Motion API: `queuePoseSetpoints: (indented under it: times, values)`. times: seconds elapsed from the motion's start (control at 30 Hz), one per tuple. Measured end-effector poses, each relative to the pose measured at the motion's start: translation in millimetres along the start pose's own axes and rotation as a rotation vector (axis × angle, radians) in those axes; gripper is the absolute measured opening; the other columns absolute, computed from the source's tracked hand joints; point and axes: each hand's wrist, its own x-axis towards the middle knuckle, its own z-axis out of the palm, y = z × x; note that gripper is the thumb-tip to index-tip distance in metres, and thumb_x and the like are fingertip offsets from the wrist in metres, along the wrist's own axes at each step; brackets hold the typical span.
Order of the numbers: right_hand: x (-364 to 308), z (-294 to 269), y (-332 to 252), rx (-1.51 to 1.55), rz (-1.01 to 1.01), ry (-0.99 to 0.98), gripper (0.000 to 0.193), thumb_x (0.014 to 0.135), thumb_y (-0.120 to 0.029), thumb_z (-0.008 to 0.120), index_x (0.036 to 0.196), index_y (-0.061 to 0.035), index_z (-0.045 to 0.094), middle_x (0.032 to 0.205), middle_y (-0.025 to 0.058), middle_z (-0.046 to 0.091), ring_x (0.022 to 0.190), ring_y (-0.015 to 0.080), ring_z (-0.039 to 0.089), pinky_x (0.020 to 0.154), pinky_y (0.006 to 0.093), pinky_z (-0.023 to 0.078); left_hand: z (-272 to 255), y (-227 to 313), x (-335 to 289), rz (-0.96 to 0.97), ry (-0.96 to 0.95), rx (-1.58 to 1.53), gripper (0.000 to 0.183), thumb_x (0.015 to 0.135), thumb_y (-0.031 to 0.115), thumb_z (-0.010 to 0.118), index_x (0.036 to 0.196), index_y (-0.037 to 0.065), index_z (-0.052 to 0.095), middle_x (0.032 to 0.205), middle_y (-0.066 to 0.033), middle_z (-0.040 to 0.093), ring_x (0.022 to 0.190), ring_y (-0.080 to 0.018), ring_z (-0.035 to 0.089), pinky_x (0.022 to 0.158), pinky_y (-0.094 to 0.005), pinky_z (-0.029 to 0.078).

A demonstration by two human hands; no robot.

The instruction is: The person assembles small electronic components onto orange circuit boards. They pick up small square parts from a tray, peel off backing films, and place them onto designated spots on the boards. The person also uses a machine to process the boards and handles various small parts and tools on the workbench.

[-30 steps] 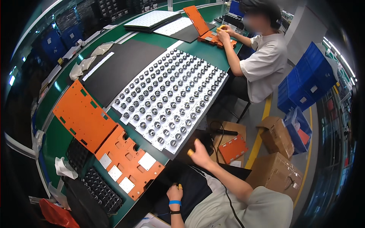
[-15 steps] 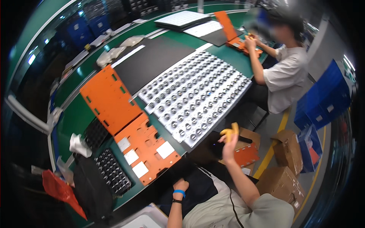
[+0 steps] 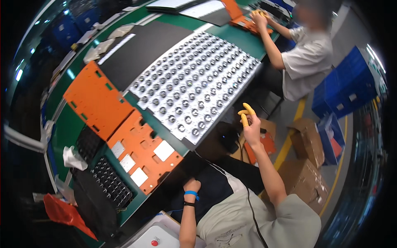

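My right hand (image 3: 249, 125) is raised off the table's near edge, to the right of a large white panel (image 3: 198, 82) studded with rows of small round lenses. Its fingers wear yellow finger cots, are spread apart and hold nothing. My left hand (image 3: 191, 184) has a blue band at the wrist. It is curled low against my dark lap, just below the table edge and next to an orange jig plate (image 3: 144, 153) with white squares. Whether it grips anything is hidden.
A second orange plate (image 3: 97, 99), a black sheet (image 3: 140, 45) and a black cell tray (image 3: 109, 182) lie on the green table (image 3: 66, 128). A seated co-worker (image 3: 308, 56) handles an orange plate (image 3: 248, 20) at the far end. Cardboard boxes (image 3: 308, 142) and blue crates (image 3: 347, 87) stand on the floor at right.
My right hand has lifted from the panel's near edge and moved right and up, with the fingers spread. The left hand stays at my lap. The view has swung slightly.
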Motion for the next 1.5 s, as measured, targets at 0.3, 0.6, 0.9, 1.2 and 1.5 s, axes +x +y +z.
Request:
queuePoseSetpoints:
  times: [0.3,0.6,0.9,1.2,1.5]
  values:
    - [-179.6,-77.3,177.0,-0.759,0.005,-0.428,0.051,0.088,-0.018,0.066,0.132,0.0016,0.049,0.120,0.0223,0.054,0.115,0.0394,0.050,0.099,0.0468,0.041,-3.2,4.6,1.1,0.038,-0.030,0.086,0.034,0.080,0.026,0.052,0.096,-0.001,0.067,0.096,-0.0295,0.067,0.093,-0.0460,0.064,0.085,-0.0502,0.052]
    - [-296.6,-133.9,288.6,-1.288,0.707,-0.359,0.070,0.074,-0.015,0.071,0.135,0.0040,0.044,0.132,0.0252,0.046,0.127,0.0394,0.042,0.106,0.0496,0.037,-3.4,6.8,11.0,-0.043,-0.097,0.137,0.038,0.086,0.031,0.048,0.098,0.000,0.068,0.099,-0.0290,0.067,0.097,-0.0453,0.064,0.089,-0.0501,0.050]
    - [-236.0,-71.2,295.4,-1.373,0.669,-0.573,0.054,0.074,-0.031,0.075,0.118,-0.0032,0.059,0.125,0.0172,0.049,0.124,0.0339,0.043,0.108,0.0433,0.033,16.9,-1.6,29.3,-0.026,-0.131,0.023,0.038,0.086,0.026,0.045,0.083,-0.005,0.068,0.095,-0.0294,0.066,0.086,-0.0497,0.063,0.082,-0.0554,0.049]
    - [-206.2,-80.4,309.2,-1.269,0.772,-0.798,0.055,0.078,-0.044,0.077,0.116,-0.0066,0.065,0.126,0.0126,0.053,0.123,0.0304,0.047,0.102,0.0414,0.043,22.3,8.5,32.8,-0.095,-0.035,0.037,0.034,0.081,0.023,0.049,0.093,-0.001,0.069,0.100,-0.0282,0.067,0.090,-0.0460,0.065,0.085,-0.0509,0.052]
    - [-201.6,-85.1,301.2,-1.309,0.723,-0.945,0.058,0.081,-0.043,0.074,0.124,-0.0080,0.061,0.129,0.0184,0.051,0.123,0.0356,0.048,0.100,0.0419,0.047,28.9,-3.8,33.5,-0.047,-0.036,-0.056,0.039,0.083,0.028,0.049,0.098,-0.002,0.068,0.104,-0.0282,0.066,0.098,-0.0458,0.063,0.090,-0.0473,0.050]
